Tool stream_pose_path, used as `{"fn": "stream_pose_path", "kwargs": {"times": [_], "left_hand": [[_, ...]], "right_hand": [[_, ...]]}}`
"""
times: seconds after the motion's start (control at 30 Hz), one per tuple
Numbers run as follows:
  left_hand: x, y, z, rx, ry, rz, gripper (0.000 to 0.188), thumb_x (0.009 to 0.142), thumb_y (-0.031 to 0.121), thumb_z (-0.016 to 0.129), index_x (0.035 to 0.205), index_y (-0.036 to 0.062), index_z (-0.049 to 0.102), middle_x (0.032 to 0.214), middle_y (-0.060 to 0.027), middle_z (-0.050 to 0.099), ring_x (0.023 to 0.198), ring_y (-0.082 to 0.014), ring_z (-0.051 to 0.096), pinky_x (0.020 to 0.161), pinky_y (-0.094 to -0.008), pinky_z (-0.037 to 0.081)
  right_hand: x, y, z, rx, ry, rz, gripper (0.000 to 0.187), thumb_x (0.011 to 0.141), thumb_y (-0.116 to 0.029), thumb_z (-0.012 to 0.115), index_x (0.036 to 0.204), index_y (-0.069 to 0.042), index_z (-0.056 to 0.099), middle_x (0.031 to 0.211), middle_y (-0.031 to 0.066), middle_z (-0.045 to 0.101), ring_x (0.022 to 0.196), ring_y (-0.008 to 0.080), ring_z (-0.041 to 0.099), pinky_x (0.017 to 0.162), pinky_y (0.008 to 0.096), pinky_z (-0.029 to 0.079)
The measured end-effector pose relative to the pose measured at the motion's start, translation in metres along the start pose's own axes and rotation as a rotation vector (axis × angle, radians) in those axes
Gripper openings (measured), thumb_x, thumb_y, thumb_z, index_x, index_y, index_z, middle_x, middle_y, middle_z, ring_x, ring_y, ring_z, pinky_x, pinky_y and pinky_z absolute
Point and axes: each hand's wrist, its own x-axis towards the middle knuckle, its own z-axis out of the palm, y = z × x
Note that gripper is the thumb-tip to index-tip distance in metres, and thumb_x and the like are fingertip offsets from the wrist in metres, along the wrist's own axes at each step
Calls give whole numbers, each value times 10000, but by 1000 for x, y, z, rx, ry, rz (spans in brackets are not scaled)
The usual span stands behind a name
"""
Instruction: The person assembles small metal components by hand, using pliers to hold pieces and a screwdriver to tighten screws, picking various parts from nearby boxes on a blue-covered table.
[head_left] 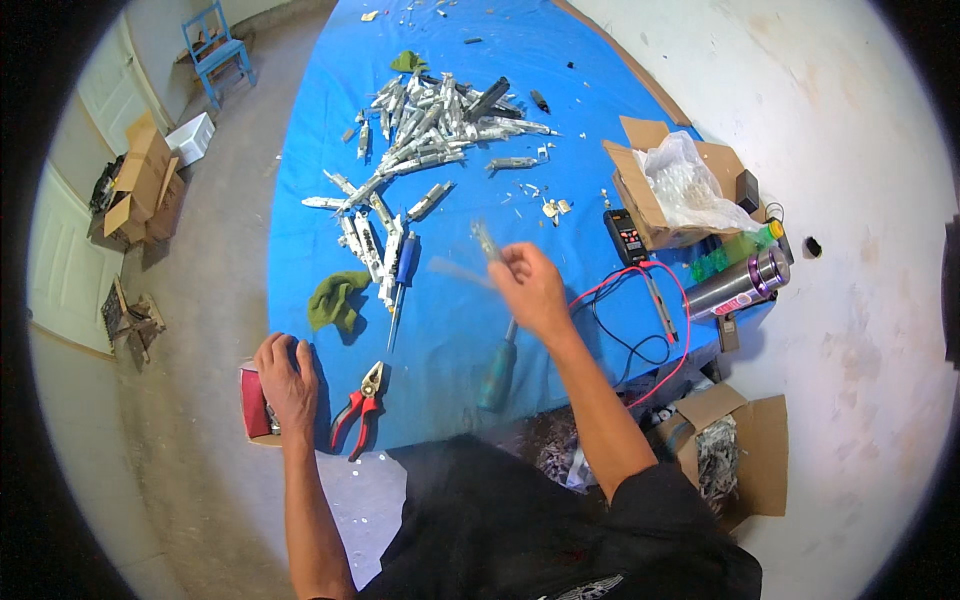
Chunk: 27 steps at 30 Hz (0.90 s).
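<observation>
My right hand [530, 285] is raised over the blue-covered table, fingers closed on a slim silvery-grey piece [485, 242] blurred by motion. A pale streak shows beside it, too smeared to name. Below that hand lies a screwdriver with a teal handle [497, 378], its shaft partly behind my wrist. My left hand [288, 380] rests at the table's left edge, fingers bent and slightly apart, against a small red-lined cardboard box [254, 405]. Nothing shows in its fingers. Pliers with red-and-black handles [358, 412] lie just right of it.
A heap of silvery, slim parts [430, 120] covers the far middle. A blue-handled screwdriver [404, 265] and green cloth [338, 300] lie nearer. At right stand a meter [626, 238] with red and black leads, a cardboard box [640, 200] and a steel flask [735, 285].
</observation>
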Motion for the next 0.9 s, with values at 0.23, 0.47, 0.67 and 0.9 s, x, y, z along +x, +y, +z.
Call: {"fn": "stream_pose_path", "kwargs": {"times": [0.23, 0.47, 0.67, 0.9], "left_hand": [[7, -7, -2, -35, -53, -5, 319, 1025, 257, 712, 1166, -29, 692, 1256, -225, 686, 1222, -414, 614, 1073, -484, 483], [-32, 82, -47, -137, -9, 115, 330, 990, 237, 769, 1183, -23, 703, 1146, -198, 723, 1058, -389, 685, 946, -464, 547], [-128, 181, -45, -159, -490, 133, 474, 905, 390, 851, 1193, 46, 699, 1028, -157, 702, 952, -373, 715, 768, -469, 577], [-157, 163, -23, -369, -343, 92, 217, 973, 100, 739, 1185, 67, 702, 952, -198, 738, 819, -390, 732, 717, -472, 579]], "right_hand": [[-109, -3, -42, 241, 121, 239, 273, 1005, -160, 718, 1171, 29, 612, 969, 81, 715, 795, 133, 707, 603, 256, 550], [-155, 29, -74, 288, 308, 227, 289, 1016, -172, 718, 1181, 40, 610, 990, 87, 718, 780, 131, 710, 573, 253, 528], [-180, 39, -77, 323, 319, 242, 302, 1016, -196, 731, 1191, 22, 618, 1005, 79, 726, 790, 125, 705, 581, 238, 511], [-191, 30, -76, 426, 284, 242, 299, 1018, -215, 739, 1198, -6, 624, 1014, 67, 735, 780, 110, 690, 580, 233, 505]]}}
